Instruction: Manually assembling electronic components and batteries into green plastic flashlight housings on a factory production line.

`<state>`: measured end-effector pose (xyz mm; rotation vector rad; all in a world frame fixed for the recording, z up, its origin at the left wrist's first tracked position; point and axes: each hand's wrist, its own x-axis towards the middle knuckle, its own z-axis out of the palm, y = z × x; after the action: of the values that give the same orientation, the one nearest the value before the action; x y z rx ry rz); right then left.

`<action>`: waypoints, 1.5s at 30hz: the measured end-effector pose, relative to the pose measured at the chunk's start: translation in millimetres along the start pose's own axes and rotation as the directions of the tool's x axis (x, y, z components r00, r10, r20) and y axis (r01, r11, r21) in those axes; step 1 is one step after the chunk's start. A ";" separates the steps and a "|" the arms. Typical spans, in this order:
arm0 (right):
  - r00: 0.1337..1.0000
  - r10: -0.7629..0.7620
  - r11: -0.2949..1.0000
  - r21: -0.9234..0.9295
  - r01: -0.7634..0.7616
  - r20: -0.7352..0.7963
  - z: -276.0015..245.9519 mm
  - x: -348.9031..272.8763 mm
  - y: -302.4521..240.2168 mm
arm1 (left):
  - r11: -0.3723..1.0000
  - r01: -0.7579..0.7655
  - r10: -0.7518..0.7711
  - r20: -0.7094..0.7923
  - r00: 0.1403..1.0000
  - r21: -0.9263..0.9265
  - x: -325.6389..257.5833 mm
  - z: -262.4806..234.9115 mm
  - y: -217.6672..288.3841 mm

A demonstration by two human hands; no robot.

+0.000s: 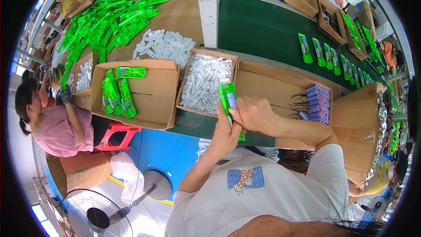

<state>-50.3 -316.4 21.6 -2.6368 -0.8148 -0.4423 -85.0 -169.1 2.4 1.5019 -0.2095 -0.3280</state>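
In front of my chest, a long green plastic housing (225,89) is held upright, its lower end showing under my hands. My left hand (225,135) is closed around it from below and the left. A lavender battery cell (231,100) lies in the housing's hollow. My right hand (255,113) is closed over the housing's right side with curled fingers, its thumb close by the cell. Behind my hands stands a cardboard box of small white plastic parts (206,81). To the right, a shallow box (263,81) holds stacked lavender cells (319,104) with dark wires.
Left of me, a cardboard box (151,72) contains several wired green housings (118,94). Beyond it lie heaps of green housings (109,22) and white pieces (164,44). A white post (207,13) rises beside the green conveyor (258,30). A co-worker (61,118) sits at left, near a fan (97,217).
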 end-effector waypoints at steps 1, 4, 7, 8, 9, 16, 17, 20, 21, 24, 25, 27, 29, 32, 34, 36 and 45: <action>0.999 -0.043 0.999 0.018 0.043 0.002 6.0 8.8 0.2 | 0.996 0.021 -0.023 -0.018 1.000 -0.081 3.9 -7.1 0.3; 0.984 -0.177 0.977 0.115 0.180 -0.033 35.6 39.1 0.8 | 0.994 -0.040 0.028 -0.124 0.992 -0.097 1.4 -29.4 -5.1; 0.968 -0.248 0.964 0.107 0.243 0.034 55.7 56.1 -16.1 | 0.988 -0.035 0.003 -0.205 0.979 -0.148 -9.0 -48.0 -9.5; 0.961 -0.270 0.959 0.102 0.263 0.059 60.1 59.2 -21.5 | 0.982 -0.028 -0.015 -0.225 0.974 -0.189 -14.1 -53.5 -11.9; 0.963 -0.260 0.962 0.098 0.253 0.066 65.4 63.5 -27.0 | 0.973 -0.024 -0.034 -0.243 0.969 -0.230 -18.8 -59.0 -13.4; 0.967 0.020 1.000 -0.018 -0.016 0.255 75.0 140.6 42.9 | 0.824 -0.061 -0.176 -0.357 0.917 -0.563 -46.8 -67.1 6.5; 0.968 0.017 1.000 -0.021 -0.012 0.249 84.9 139.5 51.6 | 0.815 -0.053 -0.161 -0.315 0.935 -0.577 -45.5 -65.9 4.5; 0.990 -0.112 0.994 0.019 0.111 0.089 96.5 136.6 61.1 | 0.811 -0.054 -0.124 -0.260 0.957 -0.583 -40.3 -55.9 5.7; 0.989 -0.124 0.992 0.019 0.123 0.086 92.1 134.0 64.3 | 0.816 -0.047 -0.128 -0.259 0.958 -0.576 -38.3 -53.1 6.1; 0.987 -0.163 0.915 0.376 0.148 0.009 63.4 126.1 54.5 | 0.802 -0.043 -0.123 -0.236 0.964 -0.596 -38.3 -51.1 1.2; 0.986 -0.166 0.915 0.375 0.150 0.010 53.9 122.7 50.9 | 0.826 -0.034 -0.127 -0.244 0.961 -0.563 -37.2 -47.9 -1.1; 0.983 -0.097 0.794 0.608 -0.020 0.158 43.3 115.4 45.3 | 0.856 -0.028 -0.125 -0.259 0.958 -0.517 -34.8 -42.7 -4.3; 0.971 -0.096 0.679 0.728 -0.096 0.218 42.5 105.7 45.9 | 0.870 -0.017 -0.125 -0.254 0.959 -0.492 -29.9 -38.3 -5.3; 0.947 -0.113 0.393 0.889 -0.236 0.302 34.8 99.3 37.1 | 0.902 -0.006 -0.117 -0.259 0.959 -0.432 -26.4 -36.2 -8.9; 0.853 -0.063 0.224 0.840 -0.493 0.518 20.3 98.9 32.1 | 0.918 -0.004 -0.109 -0.263 0.959 -0.396 -25.0 -36.0 -11.0; 0.834 -0.055 0.212 0.823 -0.528 0.549 22.8 97.9 29.2 | 0.924 0.017 -0.120 -0.246 0.962 -0.383 -24.1 -35.7 -12.1; 0.989 -0.142 0.804 0.587 0.095 0.033 28.5 79.8 15.5 | 0.937 -0.021 -0.076 -0.265 0.961 -0.348 -25.9 -32.0 -9.3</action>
<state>27.1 -278.4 23.6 -2.0402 -0.9612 -0.0888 -99.3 -130.5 -7.2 1.1822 0.0902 -0.1639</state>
